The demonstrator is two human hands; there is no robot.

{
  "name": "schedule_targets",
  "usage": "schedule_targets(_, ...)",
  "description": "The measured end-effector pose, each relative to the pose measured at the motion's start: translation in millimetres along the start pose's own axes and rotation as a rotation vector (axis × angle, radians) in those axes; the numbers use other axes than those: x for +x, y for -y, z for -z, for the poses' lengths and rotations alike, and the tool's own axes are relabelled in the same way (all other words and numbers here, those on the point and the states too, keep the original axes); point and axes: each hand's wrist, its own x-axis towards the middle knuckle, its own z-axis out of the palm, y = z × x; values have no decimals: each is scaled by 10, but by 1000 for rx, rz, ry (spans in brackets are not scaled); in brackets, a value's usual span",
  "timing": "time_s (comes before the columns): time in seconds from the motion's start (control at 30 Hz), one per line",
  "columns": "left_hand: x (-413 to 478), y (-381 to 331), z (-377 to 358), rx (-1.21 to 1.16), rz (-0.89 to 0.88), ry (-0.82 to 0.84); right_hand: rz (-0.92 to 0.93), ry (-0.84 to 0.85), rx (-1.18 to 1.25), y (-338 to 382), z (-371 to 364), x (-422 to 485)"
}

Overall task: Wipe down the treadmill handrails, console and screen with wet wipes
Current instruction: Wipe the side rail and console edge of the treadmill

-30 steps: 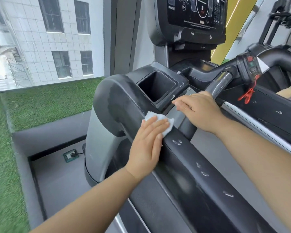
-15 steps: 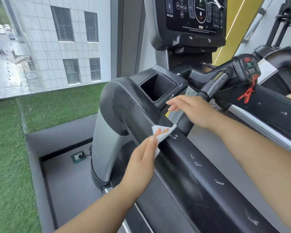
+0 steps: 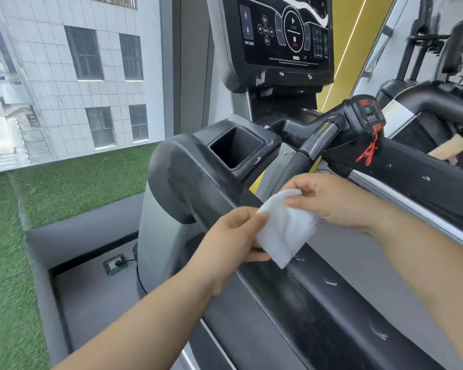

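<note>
Grip on the left: your left hand [image 3: 233,236] pinches the wipe's [image 3: 286,228] left edge, thumb on top and the other fingers curled beneath, while your right hand [image 3: 329,201] pinches its upper right corner between thumb and forefinger, the rest loosely curled. The wipe hangs slack between them over the near handrail [image 3: 318,297]; its lower corner dangles at the rail's top, and you can't tell whether it touches. That rail lies directly below both hands, its long axis running from the rounded end [image 3: 182,177] beside the cup holder [image 3: 270,142] at upper left down toward you at lower right, so the next stroke probably wants to follow that line. Your left hand is the nearer to the rounded end. Count one wipe, two hands on it, two handrails, the second being the far handrail [image 3: 417,174] beyond your right arm, and one console [image 3: 278,36] with its screen, up ahead and well apart from the wipe
</note>
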Motion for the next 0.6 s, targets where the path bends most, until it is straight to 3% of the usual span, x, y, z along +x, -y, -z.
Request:
schedule_targets(0.1,-3,11,-22,209,-27,16,-34,-67,-149,16,-26,90)
schedule_targets(0.2,75,35,106,618,-150,-228,-51,-126,-366,47,-265,195)
schedule_targets(0.3,231,98,346,744,-241,-394,11,-233,-492,51,-478,214)
schedule_targets(0.4,469,180,541,865,-515,-383,5,-284,-505,111,-571,151)
schedule_targets(0.47,623,226,623,952,-669,-313,-114,-224,-536,193,-626,96)
schedule_targets(0.6,852,263,730,1034,-788,-148,-229,-204,-546,311,-734,20)
